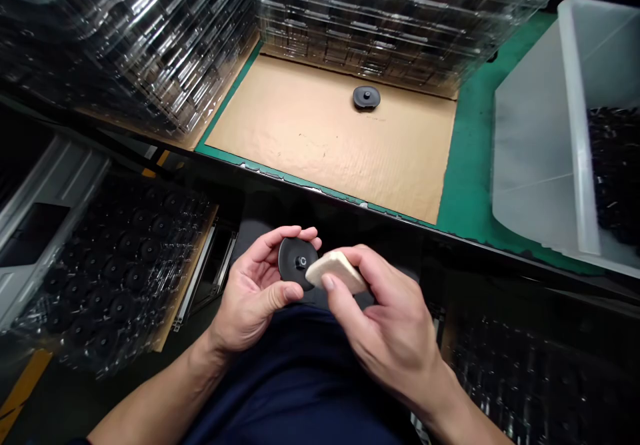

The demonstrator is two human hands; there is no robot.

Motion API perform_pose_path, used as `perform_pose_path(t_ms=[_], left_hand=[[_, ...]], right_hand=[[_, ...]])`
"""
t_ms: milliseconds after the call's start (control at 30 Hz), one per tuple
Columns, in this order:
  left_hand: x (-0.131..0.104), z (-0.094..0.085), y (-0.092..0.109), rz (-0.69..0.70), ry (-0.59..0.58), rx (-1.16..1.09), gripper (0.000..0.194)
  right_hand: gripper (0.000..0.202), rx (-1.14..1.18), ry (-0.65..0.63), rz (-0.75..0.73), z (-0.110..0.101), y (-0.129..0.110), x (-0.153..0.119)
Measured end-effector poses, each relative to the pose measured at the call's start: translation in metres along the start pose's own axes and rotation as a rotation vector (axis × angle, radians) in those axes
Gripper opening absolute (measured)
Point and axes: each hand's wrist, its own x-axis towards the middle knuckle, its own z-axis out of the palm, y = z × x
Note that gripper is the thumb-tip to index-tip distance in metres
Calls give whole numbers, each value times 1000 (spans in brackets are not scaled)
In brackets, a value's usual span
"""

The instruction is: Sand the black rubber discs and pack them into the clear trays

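In my left hand (pixel 260 285) is a black disc-shaped part (pixel 290 258) with a small raised stud at its centre. Thumb and fingers grip it by the rim, its studded face turned up towards me. My right hand (pixel 385 305) pinches a cream-coloured flat pad (pixel 337 272), felt-like in look, between thumb and fingers. The pad's left tip meets or overlaps the disc's right edge; I cannot tell whether it presses on it. A similar black part (pixel 367 97) lies on the cardboard sheet (pixel 320 145) beyond my hands.
Stacked clear plastic trays (pixel 350 25) stand at the back, with another tray stack (pixel 150 45) at left. A translucent bin (pixel 530 132) holding dark pieces sits right on the green bench top (pixel 470 165). Lower left, a tray of black discs (pixel 115 265) rests below bench level.
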Motion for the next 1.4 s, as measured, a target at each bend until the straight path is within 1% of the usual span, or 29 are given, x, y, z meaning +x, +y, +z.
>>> perform_pose_path(t_ms=[67,167,200,233,300,333,433,533,567,633,667,767,800,867,900,1000,1033,1100,1133,1167,1267,1300,1400], left_hand=[[0,0,1,-5,15,9,57],[0,1,1,-5,16,5,58],[0,1,1,-1,15,2,59],[1,1,0,2,16,-2,59],[2,1,0,0,18,-14,58],[3,1,0,-4,18,-21,57],[6,2,1,-7,24,-41,57],[8,3,2,-17,50,-44,56],[8,3,2,-26,50,-49,56],[8,3,2,-44,36,-66,57],[8,3,2,-51,29,-77,57],[7,1,1,-88,17,-109,58],[6,0,0,-108,10,-118,57],[5,-2,0,-138,-1,-131,56],[5,-2,0,-150,-2,-134,54],[5,-3,1,-193,36,-132,45],[5,-3,2,-208,59,-132,42],[6,-2,2,-241,95,-132,37],[6,-2,3,-257,101,-127,36],[7,-2,3,-275,99,-117,36],[7,-1,2,-313,96,-78,37],[7,-1,2,-316,108,-73,37],[7,0,2,-329,136,-82,37]], right_hand=[[7,-18,36,-2,1,1,1],[9,74,-68,105,1,1,3],[9,90,-81,117,1,2,4],[9,78,-62,105,1,3,4],[9,23,15,69,1,5,6],[9,22,17,75,1,7,6],[12,97,-73,150,1,10,8],[14,76,-33,154,0,12,8],[14,92,-54,170,0,13,9],[15,144,-143,196,-1,13,9],[15,136,-153,182,-1,14,8],[10,22,-35,84,-2,17,9],[10,23,-51,69,-3,18,9],[12,49,-139,39,-4,20,10],[12,30,-153,13,-5,21,10],[12,-96,-61,-59,-6,23,12],[12,-85,-80,-65,-6,23,13],[12,-27,-177,-79,-6,25,14],[11,-26,-197,-96,-5,26,14],[10,-60,-180,-118,-4,27,14],[16,-213,-52,-160,-3,28,13],[16,-217,-57,-148,-3,28,12],[18,-141,-193,-72,-5,25,11]])
